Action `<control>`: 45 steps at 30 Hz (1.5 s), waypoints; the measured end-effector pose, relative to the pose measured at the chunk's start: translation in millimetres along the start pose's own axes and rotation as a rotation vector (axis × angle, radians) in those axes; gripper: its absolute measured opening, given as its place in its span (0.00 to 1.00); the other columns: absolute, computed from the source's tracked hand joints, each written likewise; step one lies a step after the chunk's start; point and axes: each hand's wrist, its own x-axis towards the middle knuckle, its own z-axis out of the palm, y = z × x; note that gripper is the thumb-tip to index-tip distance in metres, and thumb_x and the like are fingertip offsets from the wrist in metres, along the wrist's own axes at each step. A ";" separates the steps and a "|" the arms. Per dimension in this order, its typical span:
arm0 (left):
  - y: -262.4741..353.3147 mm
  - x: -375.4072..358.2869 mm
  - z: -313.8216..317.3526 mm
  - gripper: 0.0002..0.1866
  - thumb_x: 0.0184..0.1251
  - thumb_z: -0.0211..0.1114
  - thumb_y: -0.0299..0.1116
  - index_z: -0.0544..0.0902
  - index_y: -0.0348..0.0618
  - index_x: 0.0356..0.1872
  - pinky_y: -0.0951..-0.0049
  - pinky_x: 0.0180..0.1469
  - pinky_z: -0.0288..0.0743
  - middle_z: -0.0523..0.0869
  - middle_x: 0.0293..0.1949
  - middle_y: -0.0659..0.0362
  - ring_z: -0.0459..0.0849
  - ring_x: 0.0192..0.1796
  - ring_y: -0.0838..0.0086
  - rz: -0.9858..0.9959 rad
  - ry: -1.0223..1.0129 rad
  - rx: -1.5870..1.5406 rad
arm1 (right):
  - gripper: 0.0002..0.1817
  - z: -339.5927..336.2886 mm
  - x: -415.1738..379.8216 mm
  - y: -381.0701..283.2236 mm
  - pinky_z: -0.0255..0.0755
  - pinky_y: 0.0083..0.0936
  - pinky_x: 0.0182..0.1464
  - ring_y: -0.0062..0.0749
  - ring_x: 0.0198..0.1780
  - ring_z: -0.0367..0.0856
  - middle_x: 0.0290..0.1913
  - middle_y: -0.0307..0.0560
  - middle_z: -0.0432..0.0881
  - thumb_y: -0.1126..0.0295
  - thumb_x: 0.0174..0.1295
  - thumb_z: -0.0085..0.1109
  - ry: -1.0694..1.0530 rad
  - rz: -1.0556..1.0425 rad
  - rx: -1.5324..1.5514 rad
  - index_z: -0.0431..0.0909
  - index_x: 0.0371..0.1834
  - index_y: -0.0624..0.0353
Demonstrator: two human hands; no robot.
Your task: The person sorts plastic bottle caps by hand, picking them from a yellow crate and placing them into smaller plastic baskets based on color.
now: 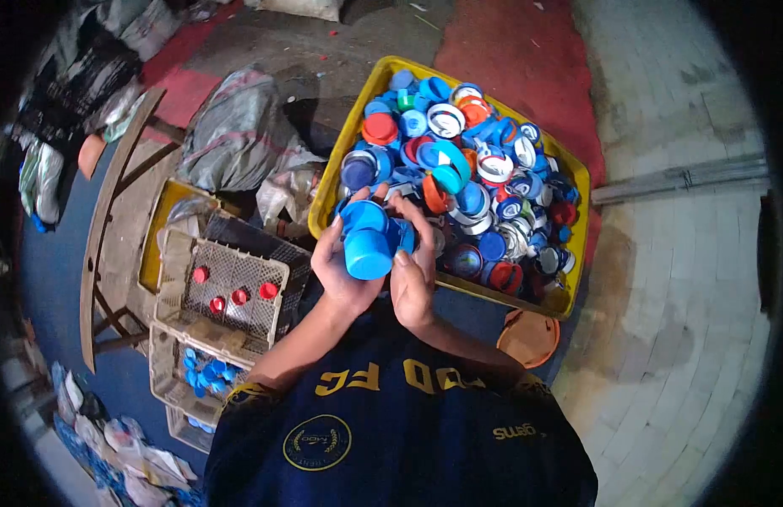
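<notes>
Several blue plastic caps are gathered between my two hands, just in front of my chest. My left hand curls under and around them from the left, its fingers bent at the caps' far side. From the right, my right hand closes in with its thumb against a smaller blue cap. Right beyond my fingertips stands a yellow crate heaped with mixed caps and lids, mostly blue and white with some red and orange. A turquoise ring-shaped lid lies near my right fingers.
To the left, a beige mesh crate contains several red caps. A second mesh crate in front of it has blue caps. An orange basin sits beside the yellow crate. A grey sack and wooden frame stand farther left.
</notes>
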 end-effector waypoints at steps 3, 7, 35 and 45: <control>-0.8 -14.1 -1.3 0.38 0.74 0.50 0.55 0.64 0.43 0.78 0.54 0.79 0.58 0.68 0.78 0.50 0.69 0.76 0.58 0.104 0.018 0.033 | 0.38 8.1 -6.8 2.0 0.46 0.43 0.81 0.45 0.80 0.56 0.80 0.60 0.59 0.53 0.74 0.50 0.006 0.046 0.130 0.55 0.79 0.67; -4.5 -45.6 -13.3 0.38 0.73 0.52 0.55 0.65 0.42 0.78 0.55 0.78 0.59 0.68 0.78 0.50 0.70 0.75 0.58 0.281 0.086 0.067 | 0.36 22.5 -24.0 3.9 0.48 0.43 0.81 0.47 0.79 0.60 0.77 0.62 0.64 0.52 0.74 0.44 -0.040 0.128 0.249 0.60 0.76 0.70; 108.2 -429.6 -216.2 0.26 0.70 0.56 0.41 0.75 0.35 0.64 0.55 0.72 0.70 0.83 0.61 0.49 0.83 0.63 0.57 1.130 0.672 -0.361 | 0.34 285.6 -307.0 104.3 0.55 0.39 0.79 0.40 0.74 0.66 0.70 0.55 0.70 0.60 0.72 0.56 -0.818 1.147 0.297 0.58 0.75 0.64; 212.6 -513.8 -300.4 0.20 0.76 0.56 0.45 0.78 0.41 0.56 0.57 0.67 0.75 0.85 0.56 0.52 0.84 0.58 0.60 0.944 0.769 -0.287 | 0.20 397.6 -371.8 154.2 0.67 0.37 0.69 0.38 0.65 0.77 0.61 0.49 0.80 0.55 0.75 0.51 -0.712 1.332 0.314 0.73 0.61 0.57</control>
